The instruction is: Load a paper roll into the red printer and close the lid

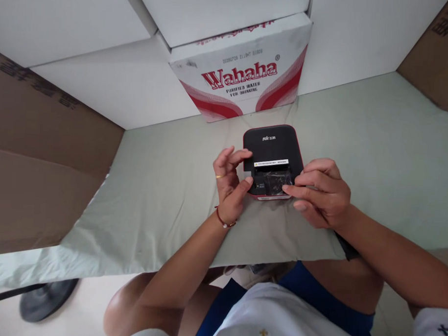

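Note:
A small black device with a red rim (272, 142) lies on the pale green cloth (164, 195) in front of me, a white label across its top. A clear plastic-wrapped part (274, 182) sits at its near edge. My left hand (229, 183) is at the device's left side, thumb against its near corner and fingers curled and raised. My right hand (318, 191) is at the right side, fingers together and pinching the plastic-wrapped part.
A white and red "Wahaha" water carton (245, 70) stands just behind the device. Brown cardboard walls rise at the left (43, 171) and far right (434, 53). White panels back the surface. A dark round base (46, 299) lies on the floor at lower left.

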Tool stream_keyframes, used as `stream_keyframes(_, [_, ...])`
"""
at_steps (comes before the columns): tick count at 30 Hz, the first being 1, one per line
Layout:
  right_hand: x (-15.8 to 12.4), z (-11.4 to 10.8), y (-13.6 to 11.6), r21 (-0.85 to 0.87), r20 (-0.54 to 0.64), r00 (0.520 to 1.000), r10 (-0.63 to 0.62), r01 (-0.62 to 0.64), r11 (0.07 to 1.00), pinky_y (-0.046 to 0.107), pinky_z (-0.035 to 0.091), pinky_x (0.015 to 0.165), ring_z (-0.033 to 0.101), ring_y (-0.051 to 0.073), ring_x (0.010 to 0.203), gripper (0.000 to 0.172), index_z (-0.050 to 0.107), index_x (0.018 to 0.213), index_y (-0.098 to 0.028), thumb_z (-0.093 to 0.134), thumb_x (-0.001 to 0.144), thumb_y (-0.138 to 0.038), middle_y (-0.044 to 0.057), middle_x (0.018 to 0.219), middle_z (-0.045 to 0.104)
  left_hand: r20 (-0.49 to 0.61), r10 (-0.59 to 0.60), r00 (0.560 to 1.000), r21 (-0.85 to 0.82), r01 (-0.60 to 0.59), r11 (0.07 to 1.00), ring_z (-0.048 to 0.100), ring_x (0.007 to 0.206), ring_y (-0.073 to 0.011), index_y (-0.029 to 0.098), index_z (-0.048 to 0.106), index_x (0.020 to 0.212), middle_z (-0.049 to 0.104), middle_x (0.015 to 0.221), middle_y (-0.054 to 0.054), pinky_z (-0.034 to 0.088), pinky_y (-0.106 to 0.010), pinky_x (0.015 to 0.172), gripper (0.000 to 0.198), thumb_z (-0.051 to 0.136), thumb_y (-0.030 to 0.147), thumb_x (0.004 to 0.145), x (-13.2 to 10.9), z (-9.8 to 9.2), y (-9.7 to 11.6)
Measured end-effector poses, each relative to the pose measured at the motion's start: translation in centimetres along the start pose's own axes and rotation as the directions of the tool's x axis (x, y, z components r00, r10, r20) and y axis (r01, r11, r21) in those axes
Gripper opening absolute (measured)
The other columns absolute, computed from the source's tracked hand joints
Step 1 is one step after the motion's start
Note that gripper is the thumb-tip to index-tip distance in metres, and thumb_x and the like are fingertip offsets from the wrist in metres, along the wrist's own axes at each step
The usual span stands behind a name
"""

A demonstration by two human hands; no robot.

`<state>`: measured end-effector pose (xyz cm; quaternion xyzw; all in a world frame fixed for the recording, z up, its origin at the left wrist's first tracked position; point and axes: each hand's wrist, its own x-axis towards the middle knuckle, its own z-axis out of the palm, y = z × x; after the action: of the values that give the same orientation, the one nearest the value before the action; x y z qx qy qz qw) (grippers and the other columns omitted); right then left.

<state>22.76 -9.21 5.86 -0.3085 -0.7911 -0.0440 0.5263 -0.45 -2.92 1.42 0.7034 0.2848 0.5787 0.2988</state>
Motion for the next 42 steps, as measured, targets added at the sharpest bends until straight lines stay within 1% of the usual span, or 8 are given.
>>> stream_keyframes(4, [-0.1,0.0,0.1,0.025,0.013,1.0,0.027,-0.028,0.999,0.046,0.055,0.078,0.066,0.026,0.091,0.026,0.08,0.123,-0.036,0.066,0.101,-0.036,0.003,0.088,0.075,0.058,-0.178,0.982,-0.107,0.184,0.977,0.049,0.159,-0.0292,0.045,0.027,0.168,0.049,0.169,-0.007,0.047,-0.051,0.125,0.082,0.062,0.069,0.098,0.6,-0.1,-1.2])
stream_keyframes(9, [-0.1,0.0,0.1,0.068,0.028,0.998,0.052,-0.054,0.996,0.045,0.055,0.078,0.066,0.025,0.091,0.029,0.081,0.125,-0.036,0.07,0.098,-0.03,0.002,0.09,0.077,0.268,-0.289,0.919,-0.221,0.351,0.91,0.054,0.156,-0.0261,0.046,0.013,0.173,0.038,0.179,-0.005,0.052,-0.045,0.123,0.087,0.052,0.074,0.1,0.6,-0.2,-1.3])
stream_keyframes(21, [0.1,-0.1,0.0,0.043,0.031,0.999,0.024,-0.025,0.999,0.045,0.057,0.076,0.066,0.025,0.087,0.025,0.081,0.117,-0.031,0.07,0.096,-0.023,0.003,0.088,0.078,0.256,-0.314,0.914,-0.263,0.379,0.887,0.06,0.15,-0.0244,0.048,0.02,0.17,0.045,0.175,-0.005,0.06,-0.041,0.111,0.083,0.062,0.053,0.1,0.9,-0.5,-2.0])
stream_keyframes(29, [2.4,-1.0,-0.3,0.107,0.144,0.98,0.137,-0.153,0.982,0.04,0.054,0.071,0.065,0.021,0.076,0.028,0.082,0.087,-0.028,0.06,0.104,-0.034,0.003,0.078,0.075,0.24,-0.31,0.92,-0.316,0.376,0.871,0.059,0.15,-0.0253,0.041,0.03,0.167,0.045,0.174,-0.009,0.055,-0.044,0.115,0.079,0.059,0.071,0.099,-0.1,-0.3,-4.0])
stream_keyframes(31, [4.3,-1.5,-0.1,0.104,0.255,0.921,0.295,-0.329,0.939,0.036,0.052,0.07,0.065,0.019,0.07,0.037,0.081,0.085,-0.026,0.055,0.108,-0.038,0.002,0.074,0.074,0.207,-0.358,0.911,-0.379,0.412,0.829,0.061,0.147,-0.0251,0.038,0.042,0.16,0.052,0.169,-0.009,0.054,-0.046,0.117,0.07,0.061,0.065,0.099,-0.1,-0.2,-4.2])
stream_keyframes(34, [7.6,-1.4,0.9,-0.107,0.412,0.755,0.509,-0.515,0.85,0.031,0.051,0.072,0.07,0.017,0.074,0.029,0.083,0.094,-0.024,0.058,0.106,-0.034,0.001,0.082,0.079,0.145,-0.499,0.854,-0.535,0.492,0.687,0.063,0.142,-0.0235,0.031,0.061,0.141,0.063,0.156,-0.007,0.05,-0.042,0.12,0.052,0.074,0.05,0.094,0.3,0.2,-3.7])
stream_keyframes(38, [11.1,0.4,2.9,-0.51,0.606,0.509,0.611,-0.342,0.79,0.032,0.051,0.08,0.075,0.023,0.094,0.031,0.086,0.107,-0.023,0.06,0.093,-0.014,0.006,0.104,0.085,0.137,-0.646,0.751,-0.682,0.544,0.489,0.068,0.126,-0.021,0.026,0.071,0.12,0.073,0.134,-0.004,0.049,-0.037,0.117,0.037,0.082,0.032,0.085,0.9,0.7,-2.3])
stream_keyframes(42, [12.8,2.3,3.4,-0.653,0.698,0.262,0.667,-0.149,0.742,0.034,0.052,0.078,0.076,0.028,0.102,0.051,0.083,0.128,-0.03,0.066,0.085,-0.011,0.007,0.116,0.085,0.135,-0.676,0.725,-0.712,0.545,0.442,0.069,0.122,-0.0206,0.024,0.072,0.114,0.075,0.125,-0.004,0.047,-0.039,0.119,0.033,0.081,0.025,0.083,1.1,0.9,-1.8])
